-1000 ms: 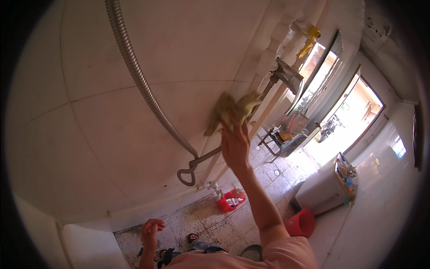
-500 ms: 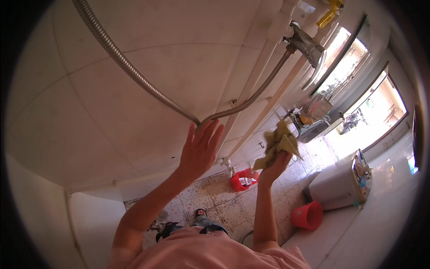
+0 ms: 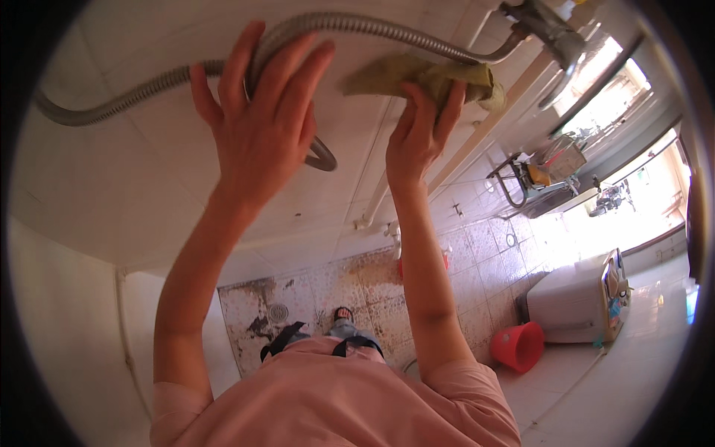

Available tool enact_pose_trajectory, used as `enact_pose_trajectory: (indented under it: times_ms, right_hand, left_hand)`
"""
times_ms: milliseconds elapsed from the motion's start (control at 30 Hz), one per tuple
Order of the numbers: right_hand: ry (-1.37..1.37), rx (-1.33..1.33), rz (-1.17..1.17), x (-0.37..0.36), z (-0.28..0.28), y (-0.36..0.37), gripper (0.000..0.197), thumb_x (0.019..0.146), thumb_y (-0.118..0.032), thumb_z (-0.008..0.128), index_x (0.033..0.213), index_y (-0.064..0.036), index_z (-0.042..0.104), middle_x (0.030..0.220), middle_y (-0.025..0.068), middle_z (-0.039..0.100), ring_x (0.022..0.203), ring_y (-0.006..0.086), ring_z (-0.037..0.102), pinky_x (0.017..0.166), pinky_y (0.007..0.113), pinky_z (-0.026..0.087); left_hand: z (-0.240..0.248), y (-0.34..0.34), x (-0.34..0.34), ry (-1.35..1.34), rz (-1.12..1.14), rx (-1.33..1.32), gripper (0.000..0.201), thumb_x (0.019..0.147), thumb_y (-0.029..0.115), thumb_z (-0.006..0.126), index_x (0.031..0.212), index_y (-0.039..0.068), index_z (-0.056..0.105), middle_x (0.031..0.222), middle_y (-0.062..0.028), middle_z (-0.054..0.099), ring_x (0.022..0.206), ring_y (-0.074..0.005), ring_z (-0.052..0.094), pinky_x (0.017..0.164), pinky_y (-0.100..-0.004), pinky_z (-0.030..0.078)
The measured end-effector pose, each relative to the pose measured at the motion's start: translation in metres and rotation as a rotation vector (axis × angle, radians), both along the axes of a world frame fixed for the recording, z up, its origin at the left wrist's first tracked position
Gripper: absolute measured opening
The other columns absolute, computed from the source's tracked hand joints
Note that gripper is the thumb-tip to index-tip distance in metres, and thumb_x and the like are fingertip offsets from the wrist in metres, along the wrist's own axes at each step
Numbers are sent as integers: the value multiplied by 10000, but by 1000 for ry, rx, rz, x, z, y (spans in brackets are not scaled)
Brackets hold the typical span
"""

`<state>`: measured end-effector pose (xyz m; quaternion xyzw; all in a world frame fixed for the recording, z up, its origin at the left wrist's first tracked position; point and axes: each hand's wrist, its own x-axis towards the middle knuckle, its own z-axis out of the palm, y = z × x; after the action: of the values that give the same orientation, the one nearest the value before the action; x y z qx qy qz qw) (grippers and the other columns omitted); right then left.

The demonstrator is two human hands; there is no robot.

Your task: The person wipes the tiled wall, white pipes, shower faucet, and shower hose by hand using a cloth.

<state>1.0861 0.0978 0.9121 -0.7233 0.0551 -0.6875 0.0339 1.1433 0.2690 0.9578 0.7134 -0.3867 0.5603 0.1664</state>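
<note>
A flexible metal shower hose (image 3: 372,28) runs from the mixer tap (image 3: 547,33) across the pale tiled wall. My left hand (image 3: 261,123) is up at the wall with bent fingers around the hose, which passes between and behind them. Below that hand hangs a bend of the hose, partly hidden by the palm. In my right hand (image 3: 421,138) is an olive-green cloth (image 3: 424,74), gripped from below. The cloth lies just beneath the hose near the tap end, against or close to the wall; contact with the hose is unclear.
Pipes (image 3: 488,123) run down the wall past my right forearm. A red bucket (image 3: 518,348) stands by a white appliance (image 3: 570,298) at the right. Another red container (image 3: 445,261) is mostly hidden behind my right arm. A floor drain (image 3: 278,313) lies near my feet.
My left hand has moved up and left, lifting the hose into a raised curve. My right hand has brought the cloth up and left, from beside the pipes to under the hose.
</note>
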Motion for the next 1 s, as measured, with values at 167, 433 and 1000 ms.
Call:
enact_pose_trajectory:
  times_ms: [167, 433, 1000]
  right_hand:
    - [121, 68, -86, -5, -118, -1, 166, 803, -10, 542, 959, -45, 587, 1189, 232, 380, 1026, 372, 459, 843, 380, 395]
    - [337, 460, -36, -19, -284, 29, 221, 806, 1, 508, 1010, -71, 554, 1139, 225, 403, 1054, 372, 422, 868, 399, 371]
    - [29, 1582, 143, 32, -299, 113, 262, 820, -37, 439, 1071, -18, 515, 980, 137, 553, 862, 244, 516, 776, 331, 396]
  left_hand:
    - [-21, 3, 23, 132, -59, 114, 521, 644, 66, 630, 1123, 231, 508, 1226, 88, 426, 1221, -214, 285, 980, -526, 88]
    - [-93, 12, 28, 146, -158, 425, 366, 703, 149, 600, 1052, 251, 557, 1241, 127, 424, 1232, -211, 292, 1011, -485, 52]
    - [-237, 149, -29, 747, -398, 445, 376, 679, 72, 574, 1020, 229, 557, 1315, 9, 362, 1209, -262, 271, 991, -448, 147]
